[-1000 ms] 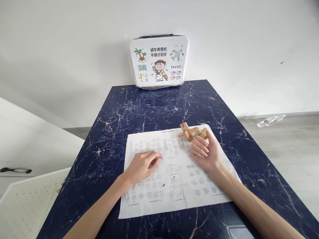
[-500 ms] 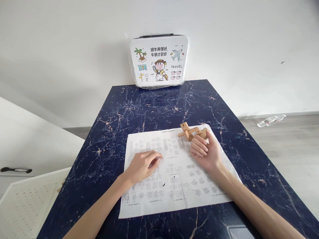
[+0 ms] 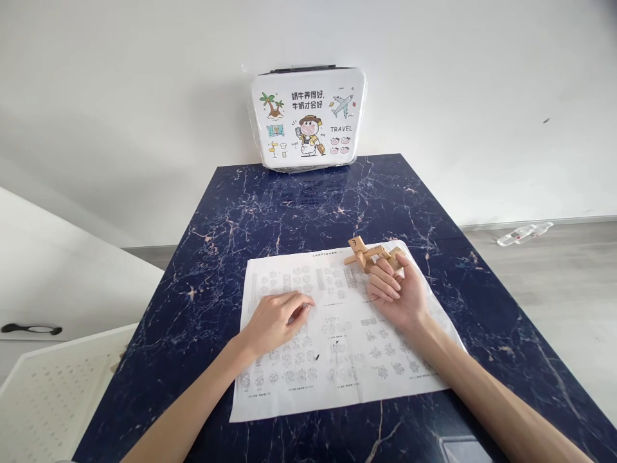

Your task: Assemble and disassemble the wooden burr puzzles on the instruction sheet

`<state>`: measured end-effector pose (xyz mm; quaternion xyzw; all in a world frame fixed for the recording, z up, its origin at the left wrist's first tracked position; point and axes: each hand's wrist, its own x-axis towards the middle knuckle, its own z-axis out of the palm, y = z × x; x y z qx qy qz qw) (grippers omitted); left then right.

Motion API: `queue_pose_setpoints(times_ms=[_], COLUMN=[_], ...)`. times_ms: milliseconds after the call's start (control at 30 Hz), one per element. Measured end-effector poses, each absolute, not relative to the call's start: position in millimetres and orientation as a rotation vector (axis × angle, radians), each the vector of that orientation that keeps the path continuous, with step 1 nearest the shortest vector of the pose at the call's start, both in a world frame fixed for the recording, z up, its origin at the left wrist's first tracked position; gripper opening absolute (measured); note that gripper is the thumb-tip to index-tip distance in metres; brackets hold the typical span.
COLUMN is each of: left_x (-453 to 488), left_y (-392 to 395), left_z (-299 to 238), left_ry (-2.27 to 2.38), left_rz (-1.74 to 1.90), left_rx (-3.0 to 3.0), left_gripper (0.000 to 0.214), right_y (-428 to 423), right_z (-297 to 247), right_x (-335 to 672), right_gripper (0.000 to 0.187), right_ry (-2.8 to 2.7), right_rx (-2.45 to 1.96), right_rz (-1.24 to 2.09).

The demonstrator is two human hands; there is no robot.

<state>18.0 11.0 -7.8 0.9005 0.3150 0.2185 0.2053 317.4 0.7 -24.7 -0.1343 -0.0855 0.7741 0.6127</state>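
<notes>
My left hand [image 3: 282, 319] lies palm down on a printed paper sheet [image 3: 289, 411]. Its fingers bend loosely, a gap shows at the thumb, and I see nothing in it. On the sheet's right side rests my right hand [image 3: 398, 292], palm turned inward. The fingers curl loosely toward the palm, the thumb stands apart, and nothing shows inside. Just beyond its fingertips are notched wooden puzzle pieces [image 3: 358, 245], crossed over one another, one marked "3". The index finger and thumb partly cover them, so I cannot tell whether they touch.
Beneath the sheet is a dark blue marble-patterned table [image 3: 308, 206]. A white cartoon-printed case [image 3: 284, 122] in clear wrap stands at its far end against the wall. A clear plastic item [image 3: 524, 234] lies on the floor at right. A white perforated panel [image 3: 48, 392] is at lower left.
My right index finger has shifted slightly, covering more of the number on the nearer wooden piece. My left hand, the sheet and the case stay where they were.
</notes>
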Motion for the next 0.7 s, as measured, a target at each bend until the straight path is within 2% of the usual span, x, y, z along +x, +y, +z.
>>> queue_pose_setpoints(times_ms=[367, 700], left_x=[17, 19], left_y=[10, 10], left_z=[-10, -6], left_ry=[0.875, 0.892], left_rz=[0.608, 0.608], left_rx=[2.490, 2.504], left_gripper=[0.018, 0.017], right_y=[-7, -21], right_z=[-14, -20], right_x=[302, 291], right_gripper=[0.043, 0.057], right_ry=[-0.421, -1.236], right_rx=[-0.591, -0.920], right_rz=[1.631, 1.428])
